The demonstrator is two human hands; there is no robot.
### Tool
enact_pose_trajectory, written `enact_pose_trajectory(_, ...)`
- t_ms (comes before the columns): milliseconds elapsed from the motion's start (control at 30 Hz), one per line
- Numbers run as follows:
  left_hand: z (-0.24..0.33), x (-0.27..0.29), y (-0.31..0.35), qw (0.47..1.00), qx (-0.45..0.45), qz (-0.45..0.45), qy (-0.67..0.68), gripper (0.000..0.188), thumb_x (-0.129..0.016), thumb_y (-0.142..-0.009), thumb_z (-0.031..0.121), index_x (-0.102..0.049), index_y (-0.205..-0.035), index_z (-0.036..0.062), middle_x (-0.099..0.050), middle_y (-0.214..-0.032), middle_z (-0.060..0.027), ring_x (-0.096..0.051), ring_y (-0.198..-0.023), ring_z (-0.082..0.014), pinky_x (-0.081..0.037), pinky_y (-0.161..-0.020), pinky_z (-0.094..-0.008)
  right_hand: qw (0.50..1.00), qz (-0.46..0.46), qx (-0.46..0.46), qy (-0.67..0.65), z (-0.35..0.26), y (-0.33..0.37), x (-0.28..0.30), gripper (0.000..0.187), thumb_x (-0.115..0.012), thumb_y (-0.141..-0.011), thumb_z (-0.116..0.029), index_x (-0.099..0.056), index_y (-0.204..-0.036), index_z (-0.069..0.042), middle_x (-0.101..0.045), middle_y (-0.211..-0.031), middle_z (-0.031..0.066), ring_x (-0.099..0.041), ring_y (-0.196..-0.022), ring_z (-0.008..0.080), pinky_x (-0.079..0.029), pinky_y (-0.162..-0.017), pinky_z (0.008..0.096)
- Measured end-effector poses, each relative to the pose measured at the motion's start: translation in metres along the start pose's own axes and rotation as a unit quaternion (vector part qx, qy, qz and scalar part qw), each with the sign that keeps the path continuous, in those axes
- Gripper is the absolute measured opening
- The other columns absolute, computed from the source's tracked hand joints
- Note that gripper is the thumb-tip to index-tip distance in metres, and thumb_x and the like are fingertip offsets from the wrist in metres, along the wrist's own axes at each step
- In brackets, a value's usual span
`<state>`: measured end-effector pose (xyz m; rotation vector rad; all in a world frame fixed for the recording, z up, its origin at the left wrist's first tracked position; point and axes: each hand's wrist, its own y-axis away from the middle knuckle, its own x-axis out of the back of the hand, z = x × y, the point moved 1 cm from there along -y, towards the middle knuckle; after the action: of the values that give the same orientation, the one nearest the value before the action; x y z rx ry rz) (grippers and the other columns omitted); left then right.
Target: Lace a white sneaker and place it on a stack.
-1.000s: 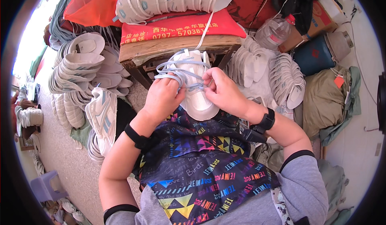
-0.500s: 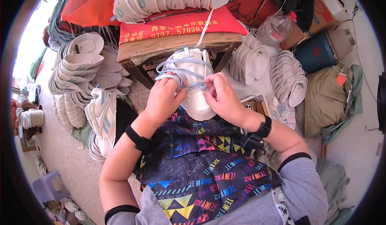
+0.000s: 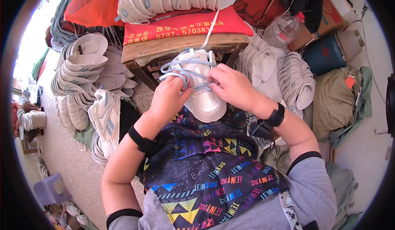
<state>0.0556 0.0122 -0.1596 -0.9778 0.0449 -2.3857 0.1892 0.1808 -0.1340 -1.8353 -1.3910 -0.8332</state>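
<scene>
- White shoe (image 3: pixel 207 108): just 12 o'clock of view centre, toe toward 6.
- Left hand (image 3: pixel 168 95), shoe's 9 o'clock: fingers pinching blue lace (image 3: pixel 197 74).
- Right hand (image 3: pixel 231 86), 3 o'clock: pinching same lace.

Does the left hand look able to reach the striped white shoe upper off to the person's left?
Probably yes: nothing appears to stand between the left hand and the striped white shoe upper, though its fingers hold the pale blue lace and would likely have to let go first.
</scene>
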Motion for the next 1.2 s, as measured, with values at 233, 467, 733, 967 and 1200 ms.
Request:
enact_pose_trajectory(233,0.011,-0.001,-0.004,0.998,0.025,0.053,0.026,0.013,-0.073,-0.076,0.007,-0.063,-0.081,0.0008,-0.056,-0.075,-0.0078,-0.056,-0.063,-0.02,-0.047,-0.06,-0.0331,0.994,-0.048,0.094,0.034,0.014,-0.024,0.005,0.013,-0.064,-0.076,-0.009,-0.057,-0.086,-0.005,-0.054,-0.083,0.0104,-0.059,-0.075,0.028,-0.048,-0.065,0.0377)
enact_pose_trajectory(467,0.008,-0.015,0.003,0.986,-0.104,0.087,-0.099,0.013,-0.071,-0.076,0.011,-0.061,-0.078,0.0031,-0.058,-0.072,-0.012,-0.058,-0.063,-0.0314,-0.047,-0.057,-0.0416,0.991,-0.102,0.044,-0.081,0.016,-0.028,0.002,0.012,-0.064,-0.074,-0.007,-0.056,-0.082,-0.003,-0.051,-0.079,0.0079,-0.052,-0.067,0.0203,-0.044,-0.061,0.033)
enact_pose_trajectory(733,0.008,-0.02,-0.001,0.98,-0.111,0.047,-0.159,0.013,-0.066,-0.075,0.011,-0.057,-0.077,0.0016,-0.06,-0.078,-0.0165,-0.061,-0.069,-0.0362,-0.051,-0.065,-0.0452,0.99,-0.098,0.051,-0.089,0.019,-0.026,-0.001,0.012,-0.064,-0.075,-0.006,-0.056,-0.083,-0.003,-0.049,-0.081,0.0076,-0.052,-0.068,0.0196,-0.045,-0.062,0.0327)
enact_pose_trajectory(967,-0.011,0.0,0.001,0.986,-0.142,0.022,-0.084,0.014,-0.069,-0.073,0.004,-0.055,-0.076,0.0019,-0.05,-0.068,-0.0117,-0.052,-0.059,-0.0296,-0.044,-0.055,-0.0389,0.984,-0.109,0.05,-0.131,0.02,-0.028,0.003,0.011,-0.064,-0.073,-0.006,-0.056,-0.08,-0.003,-0.046,-0.076,0.0052,-0.047,-0.065,0.0169,-0.042,-0.06,0.0309)
enact_pose_trajectory(1200,-0.006,-0.004,0.014,0.993,0.047,0.077,0.078,0.013,-0.072,-0.077,0.004,-0.064,-0.087,0.0018,-0.05,-0.075,-0.0024,-0.044,-0.061,-0.0122,-0.039,-0.054,-0.0274,0.981,-0.121,0.058,-0.143,0.022,-0.033,0.002,0.009,-0.064,-0.073,-0.008,-0.057,-0.077,-0.003,-0.045,-0.073,0.0045,-0.046,-0.062,0.0155,-0.041,-0.059,0.03)
